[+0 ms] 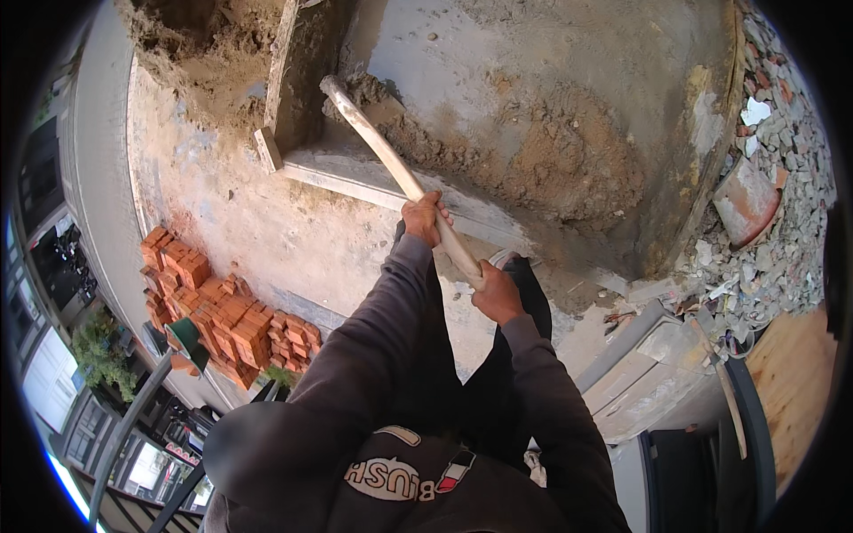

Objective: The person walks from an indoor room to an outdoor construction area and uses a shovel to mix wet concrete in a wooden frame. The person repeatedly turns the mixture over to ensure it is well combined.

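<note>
Both hands grip the pale wooden handle of what looks like a hoe (376,141). My left hand (421,218) wraps around the middle of the handle. Lower down, close to my body, my right hand (498,293) holds its near end. The far end of the tool sits at a clump of wet mortar, and its blade is mostly hidden there. A mound of brown, sandy mortar mix (573,156) lies in a shallow mixing trough with a wooden front board (353,186). Greyish wet slurry (453,63) covers the trough's far part.
Stacked red bricks (226,310) stand on the concrete ground to the left. A sand heap (213,86) lies beyond the trough's left board (283,80). Broken rubble (766,266) with a curved shard (746,200) borders the right. Another wooden handle (726,393) leans at lower right.
</note>
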Available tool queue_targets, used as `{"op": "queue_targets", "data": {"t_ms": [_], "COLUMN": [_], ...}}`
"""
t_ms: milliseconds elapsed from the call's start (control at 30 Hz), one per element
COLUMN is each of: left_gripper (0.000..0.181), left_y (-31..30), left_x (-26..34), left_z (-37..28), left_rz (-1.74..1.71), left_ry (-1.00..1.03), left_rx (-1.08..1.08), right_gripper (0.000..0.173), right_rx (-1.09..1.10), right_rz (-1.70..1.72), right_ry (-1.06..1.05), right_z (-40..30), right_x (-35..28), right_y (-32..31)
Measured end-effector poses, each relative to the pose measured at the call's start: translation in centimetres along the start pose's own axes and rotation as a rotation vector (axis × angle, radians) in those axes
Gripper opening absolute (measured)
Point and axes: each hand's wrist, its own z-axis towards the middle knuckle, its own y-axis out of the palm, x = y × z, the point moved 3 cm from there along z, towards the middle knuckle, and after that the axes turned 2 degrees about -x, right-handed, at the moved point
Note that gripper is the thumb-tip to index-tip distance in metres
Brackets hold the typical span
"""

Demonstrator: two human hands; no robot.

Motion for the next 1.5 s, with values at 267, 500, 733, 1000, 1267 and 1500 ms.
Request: {"op": "queue_targets", "data": {"t_ms": [267, 500, 733, 1000, 1267, 1500], "left_gripper": [0.015, 0.012, 0.012, 0.016, 0.024, 0.025], "left_y": [3.5, 7.2, 10.9, 14.2, 16.8, 15.4], "left_x": [-2.3, -6.5, -11.5, -12.6, -11.1, -21.0], "left_z": [-4.7, -8.4, -13.0, -12.8, -9.6, -20.3], "left_rz": [0.009, 0.076, 0.048, -0.126, -0.230, -0.080], "left_ry": [-0.148, -0.243, -0.361, -0.493, -0.398, -0.328], "left_rx": [-0.159, -0.244, -0.337, -0.571, -0.452, -0.493], "right_gripper": [0.041, 0.039, 0.039, 0.039, 0.029, 0.024], "right_rx": [-0.015, 0.002, 0.062, 0.012, 0.115, 0.438], "right_rz": [-0.029, 0.010, -0.073, -0.033, -0.183, -0.213], "right_ry": [0.122, 0.142, 0.200, 0.229, 0.223, 0.446], "right_z": [-5.2, -10.1, -16.9, -23.5, -34.8, -43.1], "right_x": [-0.3, 1.5, 2.8, 2.9, 7.7, 26.3], "right_y": [-5.6, -9.0, -14.2, -20.6, -22.8, -14.9]}}
